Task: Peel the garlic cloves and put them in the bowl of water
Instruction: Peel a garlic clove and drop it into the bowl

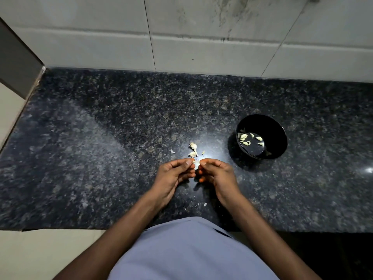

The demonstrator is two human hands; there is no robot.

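Where the dark granite counter (90, 158) meets its front edge, a person in a pale blue shirt (187, 251) stands against it. Left hand (173, 174) and right hand (218, 174), fingertips together, both pinch one garlic clove (196, 163) just above the stone. Beyond them: loose garlic pieces (193, 149) and skin scraps, near the hands. Right of these, apart: black bowl (262, 137) of water holding peeled cloves (245, 138). Left half of counter bare to the side wall. Rear edge: white tiled wall (201, 33), stained. No legible writing.
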